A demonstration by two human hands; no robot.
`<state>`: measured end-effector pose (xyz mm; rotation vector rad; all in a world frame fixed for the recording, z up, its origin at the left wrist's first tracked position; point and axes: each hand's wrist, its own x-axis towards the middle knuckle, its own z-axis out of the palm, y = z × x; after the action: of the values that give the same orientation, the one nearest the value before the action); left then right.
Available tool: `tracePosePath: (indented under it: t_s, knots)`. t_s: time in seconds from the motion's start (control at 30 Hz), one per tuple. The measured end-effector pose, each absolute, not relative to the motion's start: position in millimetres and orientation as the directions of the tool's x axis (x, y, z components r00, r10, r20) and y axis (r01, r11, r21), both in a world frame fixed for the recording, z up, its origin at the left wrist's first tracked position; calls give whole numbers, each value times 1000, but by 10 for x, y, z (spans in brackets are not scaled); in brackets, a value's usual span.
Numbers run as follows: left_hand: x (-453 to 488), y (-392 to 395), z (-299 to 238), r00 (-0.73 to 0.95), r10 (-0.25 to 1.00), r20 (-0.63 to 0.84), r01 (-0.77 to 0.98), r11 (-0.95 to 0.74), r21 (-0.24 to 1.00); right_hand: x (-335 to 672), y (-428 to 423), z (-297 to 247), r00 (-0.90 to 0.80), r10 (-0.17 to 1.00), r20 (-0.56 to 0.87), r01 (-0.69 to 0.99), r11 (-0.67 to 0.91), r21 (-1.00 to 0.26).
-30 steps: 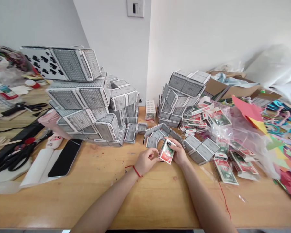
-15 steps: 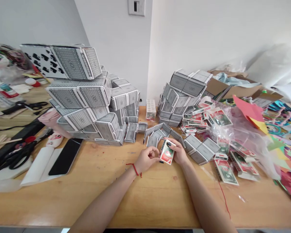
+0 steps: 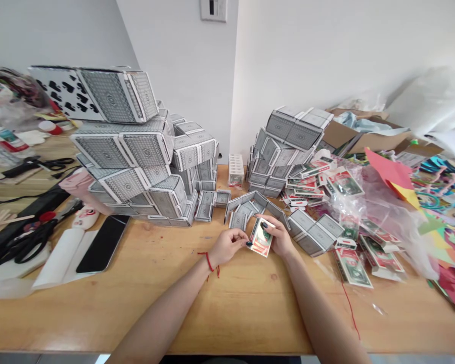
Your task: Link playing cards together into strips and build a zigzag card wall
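A red, green and white playing card box (image 3: 261, 242) is held low over the wooden table (image 3: 235, 308). My right hand (image 3: 280, 238) grips its right side, thumb across the front. At its left edge, my left hand (image 3: 229, 246) pinches with thumb and fingers; a red string is tied round that wrist. Just beyond my hands lie folded grey-patterned playing cards (image 3: 240, 217), some joined in a bent strip. Blocks made of the same cards (image 3: 314, 233) sit right of my right hand.
Tall stacks of card blocks rise at left (image 3: 125, 151) and right (image 3: 288, 146). Several card boxes (image 3: 352, 265) and plastic wrap (image 3: 398, 237) cover the right side. A phone (image 3: 103, 243), a paper roll (image 3: 58, 258) and black scissors (image 3: 32, 240) lie left.
My left thumb has shifted up along the box's left edge. The box is turned slightly; my right hand keeps its hold.
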<state>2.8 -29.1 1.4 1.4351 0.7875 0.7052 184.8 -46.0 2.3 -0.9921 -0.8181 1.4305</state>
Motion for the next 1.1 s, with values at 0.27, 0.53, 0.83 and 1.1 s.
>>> tracePosePath:
  t_s: [0.27,0.53,0.83,1.1]
  knots:
    - [26,-303,55,587,809,-36,23,28,999,1829,-468,38,26,994,-109,-456,-85,-886]
    - [8,-328,91,632,774,-31,-5,44,999,1791,-457,7,69,980,-187,-444,-138,-885]
    - [2,-366,33,676,736,-32,8,36,999,1750,-465,31,133,969,-209,-382,-145,-913]
    - [-16,-375,-1,666,746,-16,-9,29,1000,1729,-440,14,194,952,-235,-414,-137,-900]
